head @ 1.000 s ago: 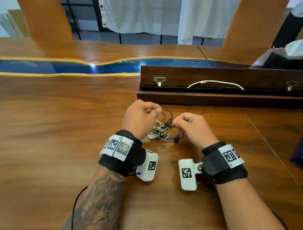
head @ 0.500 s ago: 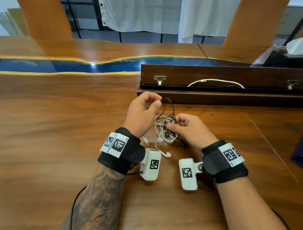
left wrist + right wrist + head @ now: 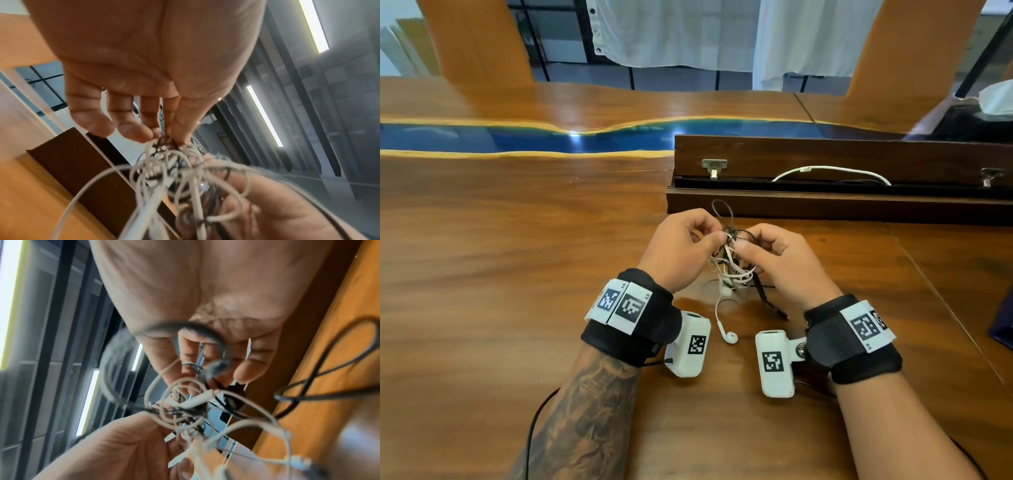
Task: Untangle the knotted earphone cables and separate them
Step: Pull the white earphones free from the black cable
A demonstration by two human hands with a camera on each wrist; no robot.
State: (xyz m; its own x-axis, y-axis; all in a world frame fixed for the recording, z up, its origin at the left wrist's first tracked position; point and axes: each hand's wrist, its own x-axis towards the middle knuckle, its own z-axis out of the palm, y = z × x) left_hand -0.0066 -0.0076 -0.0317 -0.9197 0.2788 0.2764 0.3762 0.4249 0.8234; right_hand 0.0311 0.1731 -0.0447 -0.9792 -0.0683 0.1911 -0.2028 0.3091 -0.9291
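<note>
**Between two pinches, a knot that could pull tighter**

Above the wooden table, just in front of the dark wooden box, the tangle of earphone cables hangs lifted between both hands. The left hand pinches strands at the top of the bundle between thumb and forefinger, its other fingers loosely curled. The right hand pinches the same clump from the other side, the two thumbs almost touching. A black loop sticks up above the fingers. Below, one white earbud rests on the table at the end of its lead, and a black lead trails down toward the right wrist.

The white and black cables look thoroughly interwoven, and the wrist views are too blurred to trace any single strand. The main risk, as I judge it, is drawing the hands apart while both grip the same knot: that would cinch the loops instead of freeing them. A sharp tug could also strain the thin wire at the earbud joint. The dangling leads could snag on the wrist cameras or whip back through an open loop, adding a fresh crossing.
</note>
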